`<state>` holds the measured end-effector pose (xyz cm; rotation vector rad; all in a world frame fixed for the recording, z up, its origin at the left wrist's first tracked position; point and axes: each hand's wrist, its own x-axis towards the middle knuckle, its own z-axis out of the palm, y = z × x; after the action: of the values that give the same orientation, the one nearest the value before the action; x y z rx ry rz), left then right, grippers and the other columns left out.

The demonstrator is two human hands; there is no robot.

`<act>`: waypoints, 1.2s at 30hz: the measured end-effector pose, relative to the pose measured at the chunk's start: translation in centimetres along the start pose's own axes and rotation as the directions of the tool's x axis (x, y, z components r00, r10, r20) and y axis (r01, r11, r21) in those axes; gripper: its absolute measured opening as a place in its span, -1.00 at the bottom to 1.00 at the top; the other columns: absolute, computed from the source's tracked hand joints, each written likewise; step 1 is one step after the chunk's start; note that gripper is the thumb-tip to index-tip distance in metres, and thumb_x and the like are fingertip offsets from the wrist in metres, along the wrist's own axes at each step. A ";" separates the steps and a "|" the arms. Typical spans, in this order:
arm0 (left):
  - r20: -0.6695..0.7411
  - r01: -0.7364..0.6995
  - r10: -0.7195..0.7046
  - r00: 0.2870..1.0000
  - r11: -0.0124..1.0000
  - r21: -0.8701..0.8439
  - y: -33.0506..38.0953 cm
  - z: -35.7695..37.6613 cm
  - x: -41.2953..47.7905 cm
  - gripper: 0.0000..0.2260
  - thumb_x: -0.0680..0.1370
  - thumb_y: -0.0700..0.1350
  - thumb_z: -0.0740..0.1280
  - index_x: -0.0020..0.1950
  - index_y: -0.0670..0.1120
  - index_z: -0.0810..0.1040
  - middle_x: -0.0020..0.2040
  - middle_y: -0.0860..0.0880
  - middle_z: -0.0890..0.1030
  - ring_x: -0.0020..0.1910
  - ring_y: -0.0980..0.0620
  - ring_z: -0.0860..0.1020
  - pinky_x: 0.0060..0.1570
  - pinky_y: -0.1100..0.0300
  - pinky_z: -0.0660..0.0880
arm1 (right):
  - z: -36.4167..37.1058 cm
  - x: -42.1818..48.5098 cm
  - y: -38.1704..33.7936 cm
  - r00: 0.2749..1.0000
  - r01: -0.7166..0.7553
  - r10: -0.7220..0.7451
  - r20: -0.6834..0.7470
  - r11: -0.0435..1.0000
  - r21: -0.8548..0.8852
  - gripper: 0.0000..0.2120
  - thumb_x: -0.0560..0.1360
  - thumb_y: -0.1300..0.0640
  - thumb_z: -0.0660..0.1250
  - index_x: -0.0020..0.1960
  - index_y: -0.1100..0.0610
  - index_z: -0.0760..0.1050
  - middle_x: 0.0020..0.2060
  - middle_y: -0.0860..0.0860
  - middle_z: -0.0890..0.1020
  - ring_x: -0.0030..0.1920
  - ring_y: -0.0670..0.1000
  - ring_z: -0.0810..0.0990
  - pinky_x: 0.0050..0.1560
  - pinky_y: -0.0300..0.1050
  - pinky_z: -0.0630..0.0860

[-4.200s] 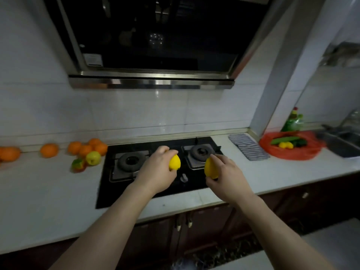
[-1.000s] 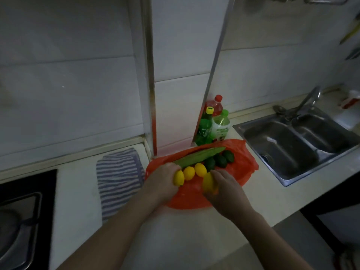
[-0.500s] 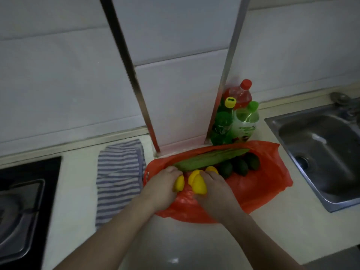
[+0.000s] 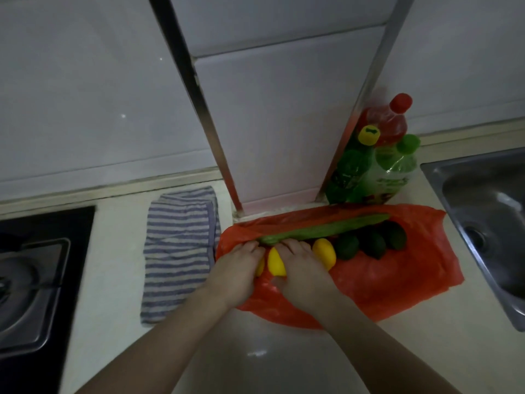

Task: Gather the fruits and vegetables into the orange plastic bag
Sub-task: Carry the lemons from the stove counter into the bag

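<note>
Thin orange plastic bag [image 4: 397,277] lies flat and crumpled on the pale desk [image 4: 255,359], back edge against the foot of the white tiled pillar [image 4: 272,123]. On it, from the back: one long green cucumber [image 4: 326,228] lying slantwise, left tip low; in front of it a row of three dark green round fruits [image 4: 372,243] touching one another; left of these a smooth yellow lemon-shaped fruit [image 4: 324,253]. Left hand [image 4: 235,268] is curled over a yellow fruit [image 4: 259,267], of which only a sliver shows under the palm. Right hand [image 4: 304,268] is curled, knuckles up, with a second yellow oval fruit [image 4: 276,262] held at its thumb side; both hands sit on the bag's left part, fingertips just short of the cucumber tip. Whether either fruit already touches the plastic: cannot tell. Behind the bag's right rear corner stand three plastic bottles [image 4: 377,163], red, yellow and green caps, tight in the pillar nook. Left of the bag, just beside it, a blue-and-white striped cloth [image 4: 179,251] lies flat. Farther left, black gas hob [image 4: 34,280], well apart. Right edge: steel sink basin [image 4: 488,223], its rim near the bag's right border. Open desk surface lies in front of the bag, toward the near edge, between the two forearms.
</note>
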<state>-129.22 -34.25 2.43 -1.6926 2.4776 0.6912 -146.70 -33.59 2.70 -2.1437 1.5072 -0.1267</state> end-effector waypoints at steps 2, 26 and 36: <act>-0.003 0.006 -0.006 1.000 1.000 0.000 -0.1 0.3 0.1 -0.45 0.41 -0.23 0.27 0.41 -0.03 0.37 0.34 -0.02 0.42 0.28 -0.09 0.41 0.23 0.05 0.42 | 0.5 0.4 -0.2 0.999 0.032 -0.032 -0.001 0.999 -0.035 -0.37 0.40 -0.05 0.40 0.40 0.09 0.31 0.28 0.04 0.40 0.26 0.10 0.36 0.31 -0.02 0.30; -0.006 -0.003 0.003 1.000 0.999 -0.047 -1.1 0.7 -0.3 -0.40 0.43 -0.23 0.28 0.48 -0.03 0.31 0.48 -0.03 0.31 0.40 -0.07 0.33 0.36 0.12 0.31 | 3.8 1.1 -0.2 0.990 -0.038 0.003 -0.142 0.969 -0.243 -0.30 0.18 -0.14 0.52 0.26 0.07 0.48 0.10 0.01 0.55 0.09 0.12 0.50 0.17 0.17 0.38; -0.083 -0.068 0.061 0.995 0.994 -0.082 0.1 -0.4 -2.8 -0.50 0.43 -0.15 0.31 0.38 -0.02 0.39 0.31 0.01 0.42 0.24 -0.04 0.44 0.13 0.01 0.49 | 1.5 -1.4 -0.7 0.981 -0.105 0.067 -0.183 0.973 -0.205 -0.39 0.30 -0.05 0.45 0.30 0.12 0.44 0.17 0.06 0.53 0.20 0.15 0.47 0.36 0.20 0.27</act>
<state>-128.14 -31.98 3.61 -1.7081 2.6041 0.7598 -146.05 -31.63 1.99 -2.2793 1.7841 -0.1298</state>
